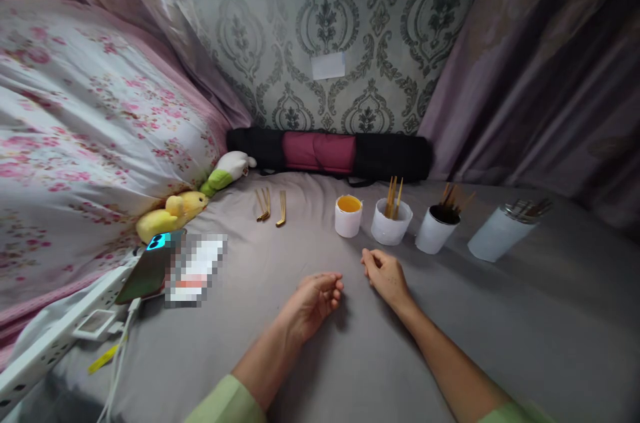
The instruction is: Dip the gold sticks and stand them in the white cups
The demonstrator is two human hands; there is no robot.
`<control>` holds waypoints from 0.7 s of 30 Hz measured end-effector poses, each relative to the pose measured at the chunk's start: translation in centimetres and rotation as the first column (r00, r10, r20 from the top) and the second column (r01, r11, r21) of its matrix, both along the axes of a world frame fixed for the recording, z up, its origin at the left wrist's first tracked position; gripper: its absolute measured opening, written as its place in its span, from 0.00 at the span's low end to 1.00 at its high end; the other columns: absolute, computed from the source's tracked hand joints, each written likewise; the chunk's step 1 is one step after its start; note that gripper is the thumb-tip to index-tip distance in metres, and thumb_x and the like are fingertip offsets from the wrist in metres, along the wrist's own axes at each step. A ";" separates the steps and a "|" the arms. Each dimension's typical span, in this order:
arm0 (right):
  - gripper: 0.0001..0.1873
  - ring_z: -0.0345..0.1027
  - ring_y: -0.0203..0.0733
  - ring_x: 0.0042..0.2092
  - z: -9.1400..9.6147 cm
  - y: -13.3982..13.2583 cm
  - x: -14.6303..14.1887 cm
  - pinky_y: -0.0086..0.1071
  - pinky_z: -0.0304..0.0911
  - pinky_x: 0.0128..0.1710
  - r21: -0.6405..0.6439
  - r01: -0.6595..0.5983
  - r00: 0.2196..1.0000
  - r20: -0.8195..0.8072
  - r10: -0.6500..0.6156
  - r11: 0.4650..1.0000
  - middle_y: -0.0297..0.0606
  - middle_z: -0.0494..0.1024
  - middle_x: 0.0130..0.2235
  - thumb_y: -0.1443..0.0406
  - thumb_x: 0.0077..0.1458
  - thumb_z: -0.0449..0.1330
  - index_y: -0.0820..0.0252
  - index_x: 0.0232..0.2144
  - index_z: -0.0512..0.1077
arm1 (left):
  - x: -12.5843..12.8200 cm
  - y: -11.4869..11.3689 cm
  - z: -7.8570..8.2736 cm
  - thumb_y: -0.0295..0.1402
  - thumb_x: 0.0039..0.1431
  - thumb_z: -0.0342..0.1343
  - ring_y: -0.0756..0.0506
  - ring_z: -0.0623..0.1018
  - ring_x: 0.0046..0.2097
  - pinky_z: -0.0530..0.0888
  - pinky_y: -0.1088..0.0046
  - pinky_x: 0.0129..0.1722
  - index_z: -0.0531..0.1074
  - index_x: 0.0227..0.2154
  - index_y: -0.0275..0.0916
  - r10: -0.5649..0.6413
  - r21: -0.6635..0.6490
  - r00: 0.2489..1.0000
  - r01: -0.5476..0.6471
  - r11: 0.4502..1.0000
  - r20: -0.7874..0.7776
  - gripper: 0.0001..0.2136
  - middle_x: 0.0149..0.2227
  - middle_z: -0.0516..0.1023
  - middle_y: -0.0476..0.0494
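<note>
My left hand (pixel 320 303) hovers over or rests on the grey sheet, fingers curled in and thumb near the fingertips, with nothing visible in it. Close by on the right is my right hand (pixel 386 276), its fingers loosely folded, also with nothing showing. Ahead of it stands a short white cup with an orange inside (pixel 349 219). Beside that is a wider white cup (pixel 390 231) holding several wooden sticks (pixel 394 199). Farther right, a white cup (pixel 434 236) holds brown sticks (pixel 453 197). Thin gold-coloured sticks with bent ends (pixel 281 209) lie left of the cups.
A taller tilted white container (pixel 497 236) with metallic sticks is at far right. A black and maroon roll bag (pixel 320 153) lies along the wall. Plush toys (pixel 175 213), a phone (pixel 147 273), a power strip (pixel 55 336) and white cables line the left.
</note>
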State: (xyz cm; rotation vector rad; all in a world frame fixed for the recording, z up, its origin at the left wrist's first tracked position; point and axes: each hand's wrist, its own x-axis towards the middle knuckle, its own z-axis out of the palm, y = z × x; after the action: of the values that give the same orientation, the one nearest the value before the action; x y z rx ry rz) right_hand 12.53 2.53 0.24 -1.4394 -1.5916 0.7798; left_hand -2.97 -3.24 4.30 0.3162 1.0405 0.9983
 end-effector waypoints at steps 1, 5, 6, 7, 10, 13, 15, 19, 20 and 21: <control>0.23 0.59 0.33 0.17 0.0 0.0 0.0 0.25 0.53 0.17 -0.002 0.001 1.000 -0.005 -0.001 1.000 0.34 0.67 0.15 0.50 0.51 0.45 0.62 0.21 0.68 | -0.6 0.5 0.3 0.24 0.46 0.55 0.56 0.69 0.21 0.66 0.82 0.22 0.68 0.30 0.31 0.006 0.009 1.000 -0.005 1.000 -0.019 0.06 0.23 0.70 0.48; 0.24 0.58 0.33 0.16 -0.2 0.0 0.0 0.25 0.52 0.17 -0.008 0.018 1.000 -0.020 -0.018 1.000 0.33 0.66 0.15 0.50 0.51 0.45 0.62 0.21 0.68 | -3.0 2.4 1.0 0.24 0.45 0.56 0.56 0.69 0.22 0.67 0.82 0.22 0.68 0.30 0.32 0.009 0.069 0.994 -0.001 0.998 -0.113 0.07 0.24 0.70 0.47; 0.24 0.58 0.33 0.16 -0.2 0.0 -0.1 0.25 0.52 0.16 -0.012 0.022 1.000 -0.022 -0.022 1.000 0.33 0.66 0.15 0.50 0.51 0.45 0.62 0.21 0.68 | -3.6 3.0 1.0 0.24 0.45 0.56 0.55 0.70 0.23 0.67 0.82 0.22 0.68 0.30 0.32 0.008 0.099 0.987 0.008 0.995 -0.158 0.07 0.25 0.71 0.46; 0.24 0.58 0.33 0.16 -0.2 0.0 -0.1 0.25 0.52 0.16 -0.017 0.024 0.999 -0.024 -0.025 1.000 0.33 0.65 0.15 0.50 0.51 0.45 0.62 0.21 0.68 | -4.2 3.6 1.0 0.24 0.45 0.56 0.55 0.70 0.23 0.67 0.82 0.21 0.68 0.29 0.32 0.012 0.131 0.976 0.017 0.991 -0.218 0.06 0.25 0.71 0.45; 0.24 0.58 0.33 0.17 -0.2 0.0 -0.1 0.25 0.52 0.17 -0.028 0.022 0.999 -0.024 -0.023 0.999 0.33 0.66 0.15 0.50 0.51 0.45 0.62 0.21 0.68 | -6.1 5.4 0.4 0.29 0.47 0.54 0.55 0.70 0.23 0.67 0.81 0.22 0.67 0.30 0.32 0.049 0.210 0.854 0.071 0.975 -0.518 0.07 0.26 0.71 0.43; 0.23 0.58 0.33 0.17 -0.2 -0.1 0.0 0.25 0.52 0.17 -0.016 0.019 1.000 -0.006 -0.019 1.000 0.33 0.66 0.15 0.51 0.51 0.45 0.62 0.21 0.68 | -7.8 7.1 0.1 0.29 0.46 0.53 0.55 0.68 0.22 0.64 0.81 0.20 0.66 0.29 0.32 0.107 0.230 0.767 0.054 0.972 -0.633 0.06 0.24 0.70 0.46; 0.22 0.58 0.33 0.17 -0.2 -0.1 0.0 0.25 0.52 0.17 -0.003 0.018 1.000 0.007 -0.018 1.000 0.33 0.66 0.16 0.52 0.51 0.45 0.61 0.21 0.68 | -8.8 8.1 0.0 0.28 0.44 0.53 0.55 0.68 0.22 0.63 0.81 0.20 0.66 0.29 0.32 0.138 0.247 0.696 0.058 0.967 -0.704 0.07 0.23 0.70 0.46; 0.23 0.58 0.33 0.17 -0.2 -0.1 -0.1 0.25 0.51 0.17 0.017 0.027 1.000 0.011 -0.027 0.999 0.34 0.67 0.16 0.52 0.51 0.45 0.62 0.21 0.69 | -10.6 9.7 0.0 0.29 0.43 0.53 0.53 0.69 0.22 0.63 0.79 0.21 0.68 0.30 0.31 0.166 0.241 0.518 0.081 0.967 -0.839 0.10 0.24 0.71 0.46; 0.23 0.58 0.33 0.17 -0.2 -0.1 -0.1 0.25 0.51 0.17 0.019 0.026 1.000 0.011 -0.027 0.999 0.34 0.67 0.16 0.51 0.51 0.45 0.62 0.21 0.69 | -10.9 10.1 0.0 0.29 0.43 0.52 0.53 0.69 0.22 0.64 0.78 0.21 0.69 0.31 0.31 0.168 0.233 0.467 0.085 0.969 -0.868 0.10 0.24 0.71 0.45; 0.23 0.58 0.34 0.17 -0.2 -0.2 -0.1 0.25 0.51 0.17 0.019 0.026 1.000 0.010 -0.026 0.999 0.34 0.67 0.15 0.51 0.51 0.45 0.62 0.20 0.69 | -11.3 10.4 0.0 0.29 0.43 0.52 0.52 0.70 0.23 0.64 0.78 0.22 0.69 0.32 0.31 0.167 0.224 0.414 0.092 0.970 -0.895 0.11 0.24 0.72 0.45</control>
State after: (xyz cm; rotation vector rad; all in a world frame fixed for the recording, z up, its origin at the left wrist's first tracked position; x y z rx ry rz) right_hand 12.47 2.37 0.03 -1.4498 -1.5809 0.7412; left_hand -14.23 7.19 4.26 1.1610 1.9430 0.9783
